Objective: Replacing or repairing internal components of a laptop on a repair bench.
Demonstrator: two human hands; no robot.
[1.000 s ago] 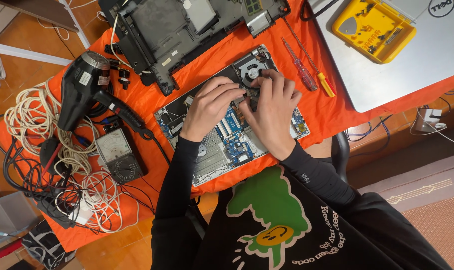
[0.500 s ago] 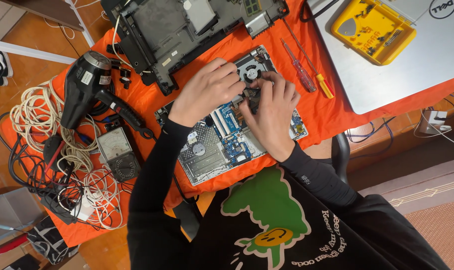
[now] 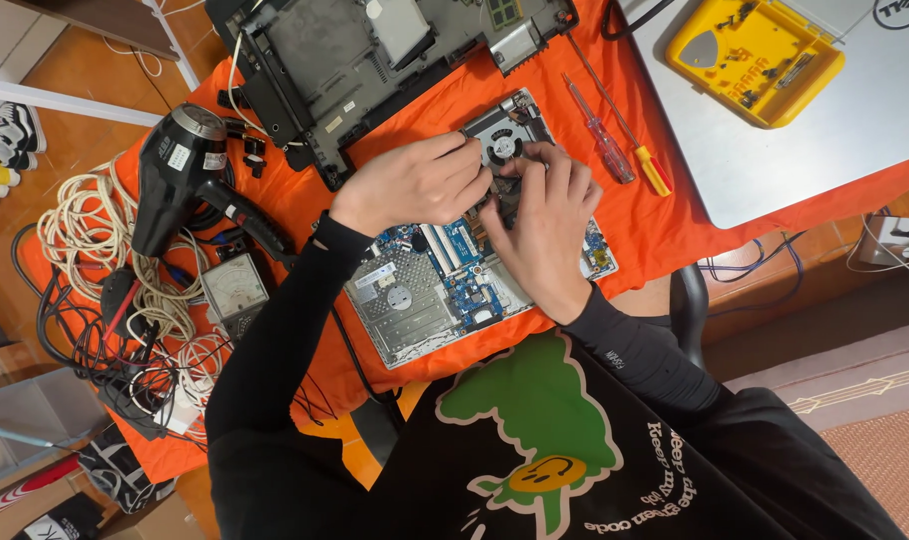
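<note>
An opened laptop base (image 3: 415, 300) lies on the orange cloth (image 3: 665, 235), showing a blue circuit board, a silver drive and a round cooling fan (image 3: 502, 142) at its far corner. My left hand (image 3: 415, 185) rests on the board with its fingertips pinched at the fan's left edge. My right hand (image 3: 540, 225) lies over the board's right part, fingers bent onto the dark piece just below the fan. The fingertips of both hands almost meet there. What sits between them is hidden.
A black laptop shell (image 3: 365, 70) lies beyond the board. Two screwdrivers (image 3: 615, 145) lie to the right, near a silver laptop lid (image 3: 825, 160) carrying a yellow parts tray (image 3: 755, 60). A black hair dryer (image 3: 180, 170), a meter (image 3: 233, 290) and coiled cables (image 3: 75, 235) crowd the left.
Both hands have crept up the board toward the fan. My left elbow has swung out to the left.
</note>
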